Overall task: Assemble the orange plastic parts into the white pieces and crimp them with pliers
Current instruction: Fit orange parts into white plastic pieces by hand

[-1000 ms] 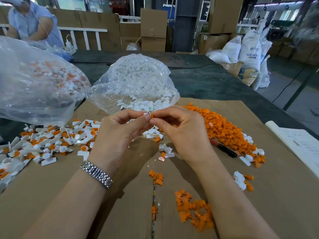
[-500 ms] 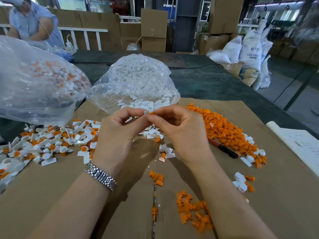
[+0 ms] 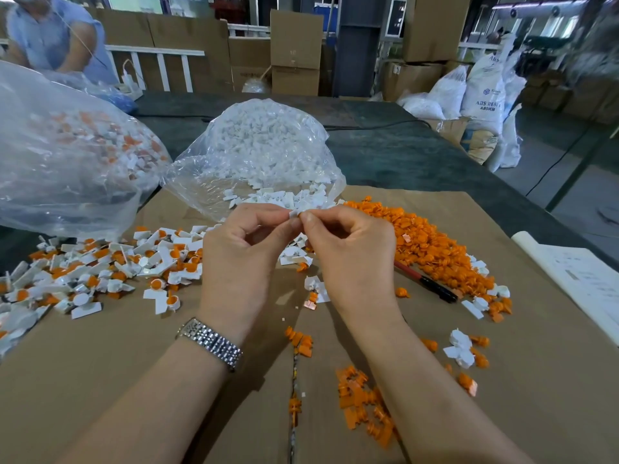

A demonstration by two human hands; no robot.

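My left hand [image 3: 239, 259] and my right hand [image 3: 351, 259] meet fingertip to fingertip above the cardboard, both pinching one small white piece [image 3: 294, 214]. No orange shows on it now; fingers hide most of it. A heap of loose orange parts [image 3: 432, 249] lies to the right. Assembled white-and-orange pieces [image 3: 110, 266] are spread on the left. Red-and-black handled pliers [image 3: 427, 283] lie by the orange heap, partly behind my right hand.
An open clear bag of white pieces [image 3: 264, 152] sits just behind my hands. A larger clear bag of assembled pieces [image 3: 67, 155] fills the left. More orange parts [image 3: 361, 400] lie near my right forearm. Paper sheets [image 3: 582, 279] at the right edge. A person in blue [image 3: 57, 38] stands far left.
The orange part seen at my fingertips earlier is out of sight now; only white shows between the fingers. Both hands stay in the same spot.
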